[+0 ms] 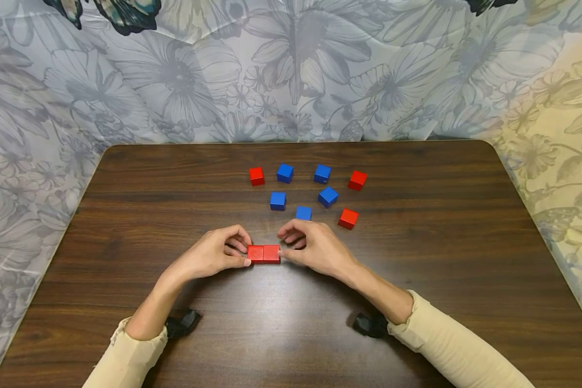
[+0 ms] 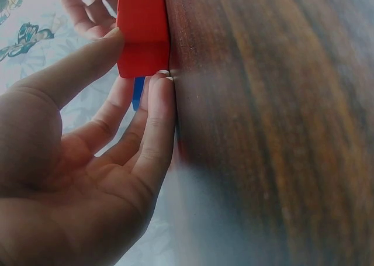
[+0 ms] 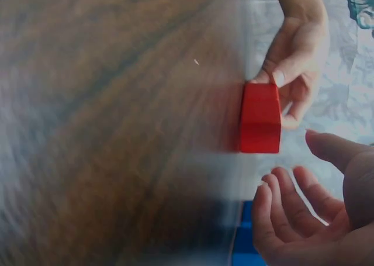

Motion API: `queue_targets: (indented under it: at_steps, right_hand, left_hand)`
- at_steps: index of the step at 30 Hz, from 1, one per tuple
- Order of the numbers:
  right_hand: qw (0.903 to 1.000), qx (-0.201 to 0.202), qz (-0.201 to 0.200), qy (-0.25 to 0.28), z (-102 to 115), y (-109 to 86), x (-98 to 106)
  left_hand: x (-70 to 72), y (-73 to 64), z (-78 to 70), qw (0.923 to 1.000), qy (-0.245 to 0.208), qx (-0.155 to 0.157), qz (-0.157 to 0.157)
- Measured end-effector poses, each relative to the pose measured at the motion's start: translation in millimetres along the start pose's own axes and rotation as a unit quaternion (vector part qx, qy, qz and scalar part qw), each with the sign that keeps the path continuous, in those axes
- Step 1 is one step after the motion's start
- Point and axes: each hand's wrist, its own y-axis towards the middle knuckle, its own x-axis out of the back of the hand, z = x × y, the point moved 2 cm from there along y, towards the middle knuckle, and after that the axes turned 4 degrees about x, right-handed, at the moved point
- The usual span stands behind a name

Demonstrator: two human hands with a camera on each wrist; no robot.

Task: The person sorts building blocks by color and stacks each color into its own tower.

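Note:
Two red cubes stand side by side on the wooden table, their faces meeting. My left hand (image 1: 218,251) holds the left red cube (image 1: 255,254), thumb on its near edge and fingers round the far side. The right red cube (image 1: 271,254) adjoins it, and in the right wrist view its end face (image 3: 260,138) shows uncovered. Close by that end is my right hand (image 1: 320,249), thumb and fingers spread apart with nothing between them. A blue cube (image 1: 303,213) lies just beyond the right hand's fingers, partly covered by them in the head view.
Farther back on the brown table (image 1: 174,183) lie loose cubes: several blue, such as one blue cube (image 1: 278,201), and three red, including a red cube (image 1: 348,219) at the right. A flowered cloth (image 1: 310,70) hangs behind the table's far edge.

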Motion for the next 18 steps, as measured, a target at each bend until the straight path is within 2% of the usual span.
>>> queue_targets:
  at_steps: [5, 12, 18]
  right_hand:
    - [0.9999, 0.006, -0.01, -0.004, 1, -0.4, 8]
    - [0.999, 0.032, -0.023, 0.02, -1, -2.8, 22]
    - [0.9982, 0.039, -0.037, 0.026, -2, -3.9, 33]
  left_hand:
    - [-0.2, -1.3, 0.9, 1.0, 0.002, -0.002, 0.0]
    - [-0.1, -1.1, 0.9, 1.0, 0.002, -0.003, 0.001]
    - [0.4, -1.3, 0.6, 1.0, 0.003, -0.001, 0.0]
